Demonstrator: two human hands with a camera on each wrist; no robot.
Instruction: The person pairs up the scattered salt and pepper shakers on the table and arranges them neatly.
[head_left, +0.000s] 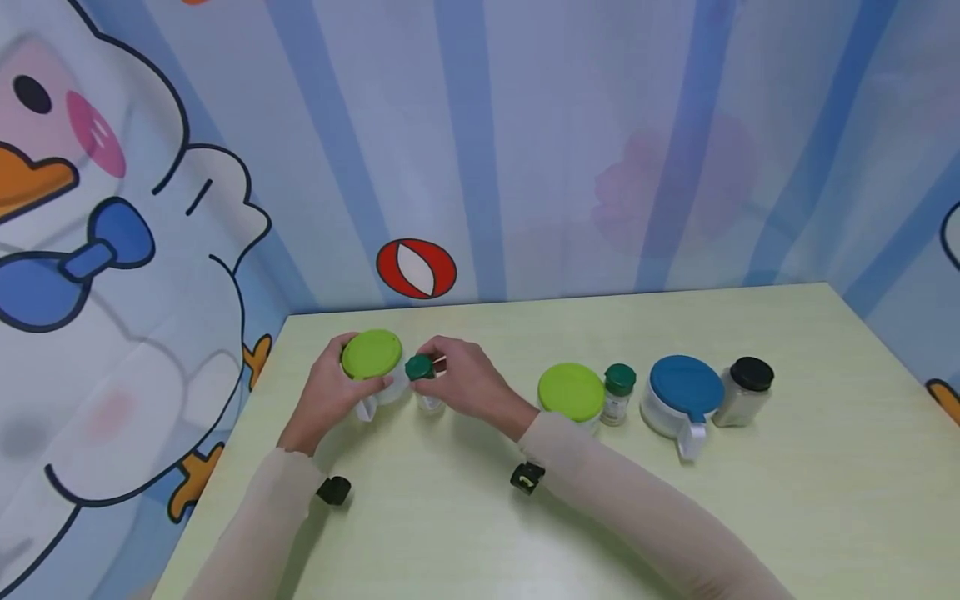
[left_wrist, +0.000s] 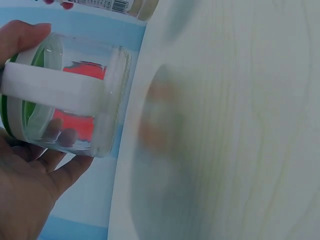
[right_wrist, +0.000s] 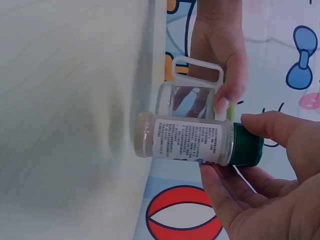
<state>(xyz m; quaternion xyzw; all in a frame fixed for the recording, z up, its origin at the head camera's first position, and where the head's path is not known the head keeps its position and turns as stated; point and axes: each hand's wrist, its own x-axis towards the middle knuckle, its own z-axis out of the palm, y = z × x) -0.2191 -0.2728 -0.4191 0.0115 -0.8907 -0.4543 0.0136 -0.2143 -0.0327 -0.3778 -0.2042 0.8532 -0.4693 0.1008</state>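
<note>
My left hand [head_left: 330,387] holds a clear jar with a white handle, its lime-green lid [head_left: 372,353] on top. Thumb and fingers span the jar [left_wrist: 112,100] near its lid in the left wrist view. Close on its right, my right hand [head_left: 471,379] pinches a small seasoning bottle by its dark green cap [head_left: 419,367]. The right wrist view shows this bottle [right_wrist: 187,141] with a printed white label and pale contents low inside. Both containers are upright and side by side at the table's left; whether their bases touch the table I cannot tell.
Right of my right forearm stand a second lime-lidded jar [head_left: 572,390], another green-capped bottle [head_left: 619,380], a blue-lidded jar [head_left: 686,385] with a white handle, and a black-capped bottle [head_left: 752,374]. A printed cartoon backdrop [head_left: 525,167] rises behind the pale table [head_left: 435,525].
</note>
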